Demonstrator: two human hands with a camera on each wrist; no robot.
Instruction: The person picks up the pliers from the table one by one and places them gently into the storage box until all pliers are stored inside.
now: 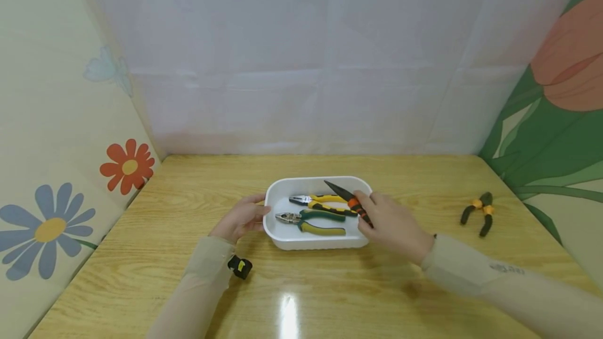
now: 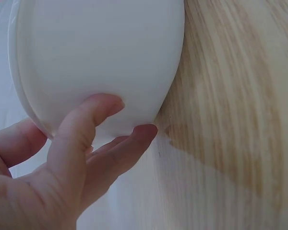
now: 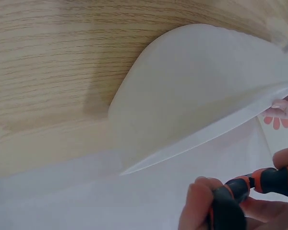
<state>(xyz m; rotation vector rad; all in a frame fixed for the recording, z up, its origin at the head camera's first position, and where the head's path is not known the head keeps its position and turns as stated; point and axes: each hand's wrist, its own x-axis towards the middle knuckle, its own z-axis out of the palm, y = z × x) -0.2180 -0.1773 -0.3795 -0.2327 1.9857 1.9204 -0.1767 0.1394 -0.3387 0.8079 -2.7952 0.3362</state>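
A white plastic tray (image 1: 311, 244) stands on the table. My left hand (image 1: 245, 218) grips its left end, thumb over the rim and fingers against the outer wall (image 2: 134, 57). Over the tray's right end, my right hand (image 1: 393, 226) holds long-nose pliers (image 1: 354, 203) with black and orange-red handles, the dark tips pointing up-left. Those handles (image 3: 273, 182) also show in the right wrist view, above the rim. Inside the tray lie yellow-and-black pliers (image 1: 330, 198) and, in front of them, green-and-yellow combination pliers (image 1: 322, 215). The right hand partly covers the tray's right end.
Another pair of pliers (image 1: 488, 210), with black and orange handles, lies on the wooden table (image 1: 188, 286) at the far right. A small black item with a yellow patch (image 1: 240, 267) is beside the left cuff. A pale curtain (image 1: 301, 93) hangs behind the table.
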